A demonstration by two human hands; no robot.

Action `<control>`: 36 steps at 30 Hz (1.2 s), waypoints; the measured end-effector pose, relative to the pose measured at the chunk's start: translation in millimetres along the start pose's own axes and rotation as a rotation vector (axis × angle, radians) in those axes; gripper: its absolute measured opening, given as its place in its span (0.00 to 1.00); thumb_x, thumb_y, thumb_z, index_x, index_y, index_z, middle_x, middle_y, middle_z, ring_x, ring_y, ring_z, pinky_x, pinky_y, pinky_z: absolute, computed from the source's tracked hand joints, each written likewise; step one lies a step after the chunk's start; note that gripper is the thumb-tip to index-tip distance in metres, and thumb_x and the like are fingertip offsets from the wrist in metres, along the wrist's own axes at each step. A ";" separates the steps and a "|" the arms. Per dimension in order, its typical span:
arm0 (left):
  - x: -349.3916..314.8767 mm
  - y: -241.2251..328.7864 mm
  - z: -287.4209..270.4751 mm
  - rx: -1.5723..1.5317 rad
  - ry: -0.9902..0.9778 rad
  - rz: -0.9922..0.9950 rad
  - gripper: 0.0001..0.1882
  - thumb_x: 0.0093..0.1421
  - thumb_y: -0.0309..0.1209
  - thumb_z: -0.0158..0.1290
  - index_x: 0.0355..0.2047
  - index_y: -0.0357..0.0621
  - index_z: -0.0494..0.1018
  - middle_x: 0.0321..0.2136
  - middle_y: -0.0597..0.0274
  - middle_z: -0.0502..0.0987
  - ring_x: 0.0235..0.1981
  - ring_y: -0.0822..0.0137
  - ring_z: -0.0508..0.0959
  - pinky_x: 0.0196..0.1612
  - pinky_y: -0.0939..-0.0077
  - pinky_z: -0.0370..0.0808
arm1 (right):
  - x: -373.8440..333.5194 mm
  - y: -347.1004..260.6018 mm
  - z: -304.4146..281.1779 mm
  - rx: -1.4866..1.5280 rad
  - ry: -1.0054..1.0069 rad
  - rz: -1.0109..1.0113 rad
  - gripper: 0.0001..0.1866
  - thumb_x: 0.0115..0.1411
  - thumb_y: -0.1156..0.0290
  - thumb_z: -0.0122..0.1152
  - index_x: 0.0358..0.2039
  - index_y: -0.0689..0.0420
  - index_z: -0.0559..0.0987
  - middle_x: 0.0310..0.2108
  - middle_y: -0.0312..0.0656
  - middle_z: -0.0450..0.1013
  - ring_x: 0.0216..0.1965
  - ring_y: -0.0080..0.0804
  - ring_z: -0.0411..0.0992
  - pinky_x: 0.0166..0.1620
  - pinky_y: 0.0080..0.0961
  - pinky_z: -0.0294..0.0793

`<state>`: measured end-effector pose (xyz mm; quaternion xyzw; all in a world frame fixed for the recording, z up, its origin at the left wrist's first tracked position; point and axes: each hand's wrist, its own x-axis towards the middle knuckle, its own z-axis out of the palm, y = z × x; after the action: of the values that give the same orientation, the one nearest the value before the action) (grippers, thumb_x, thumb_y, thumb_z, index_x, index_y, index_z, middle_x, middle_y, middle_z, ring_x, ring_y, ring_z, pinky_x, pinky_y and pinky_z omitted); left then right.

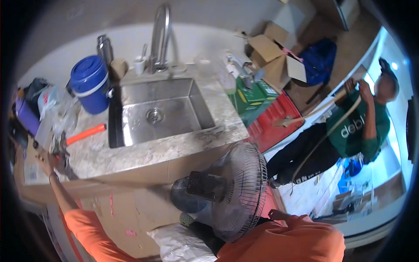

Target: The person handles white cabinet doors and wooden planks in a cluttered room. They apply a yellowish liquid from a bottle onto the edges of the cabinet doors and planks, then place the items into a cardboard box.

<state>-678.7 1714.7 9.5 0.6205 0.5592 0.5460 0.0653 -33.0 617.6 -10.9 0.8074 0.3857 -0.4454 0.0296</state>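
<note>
My left hand reaches to the left end of the stone counter, its fingers closed around something small with a dark end that I cannot make out. Close beside it lie hand tools, jumbled together, and an orange tube-like thing. Clear plastic bags are bunched just behind these. At the lower right, my right hand shows small and dark by the standing fan; its fingers are too unclear to read.
A steel sink with a tall faucet is set into the counter. A blue drink cooler stands left of it. Right of the counter are a green box, an open carton, and a person in green holding a long strip.
</note>
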 end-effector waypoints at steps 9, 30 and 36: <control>-93.5 157.4 -43.1 0.105 0.182 -0.082 0.36 0.64 0.50 0.55 0.62 0.35 0.64 0.57 0.42 0.72 0.58 0.46 0.73 0.58 0.58 0.69 | 20.8 3.7 3.8 -0.030 0.101 -0.092 0.13 0.66 0.63 0.54 0.43 0.59 0.75 0.34 0.47 0.78 0.35 0.41 0.79 0.39 0.39 0.77; -419.2 775.2 -262.8 -0.871 -0.125 0.135 0.28 0.71 0.42 0.43 0.64 0.38 0.56 0.50 0.55 0.69 0.46 0.65 0.73 0.51 0.66 0.71 | 14.7 -56.1 -138.1 0.750 -0.121 -0.798 0.16 0.71 0.61 0.52 0.54 0.56 0.73 0.44 0.37 0.75 0.44 0.25 0.74 0.48 0.25 0.74; -609.5 850.7 -257.9 -1.115 -0.550 -0.046 0.41 0.63 0.48 0.54 0.66 0.43 0.47 0.48 0.53 0.68 0.43 0.58 0.76 0.45 0.56 0.77 | -106.9 -100.5 -197.5 1.137 -0.634 -1.143 0.36 0.68 0.54 0.58 0.69 0.52 0.55 0.55 0.42 0.68 0.53 0.32 0.72 0.55 0.32 0.74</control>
<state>-207.6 800.3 331.3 0.5986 0.1657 0.5747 0.5329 6.7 701.5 217.0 0.2195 0.4247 -0.7214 -0.5010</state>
